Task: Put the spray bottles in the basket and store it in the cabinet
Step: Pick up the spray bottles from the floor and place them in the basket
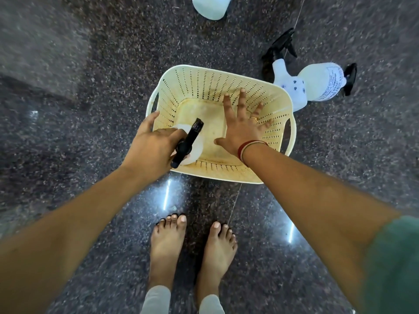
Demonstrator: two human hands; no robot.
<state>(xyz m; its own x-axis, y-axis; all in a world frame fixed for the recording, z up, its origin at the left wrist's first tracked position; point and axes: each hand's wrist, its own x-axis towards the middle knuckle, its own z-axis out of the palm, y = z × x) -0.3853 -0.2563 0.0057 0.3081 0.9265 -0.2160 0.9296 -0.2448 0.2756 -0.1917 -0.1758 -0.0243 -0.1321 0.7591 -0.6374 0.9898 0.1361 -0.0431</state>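
Observation:
A cream perforated plastic basket (199,85) stands on the dark speckled floor in front of my feet. My left hand (149,146) grips a white spray bottle with a black trigger head (189,141), holding it upright inside the basket's near left corner. My right hand (243,123) hovers over the basket's middle with fingers spread and nothing in it. Two more white spray bottles (317,81) with black heads lie on the floor just right of the basket. Another white bottle (210,6) is cut off by the top edge.
My bare feet (192,250) stand close behind the basket. The polished granite floor (79,109) stretches on all sides, with light reflections near my feet. No cabinet is in view.

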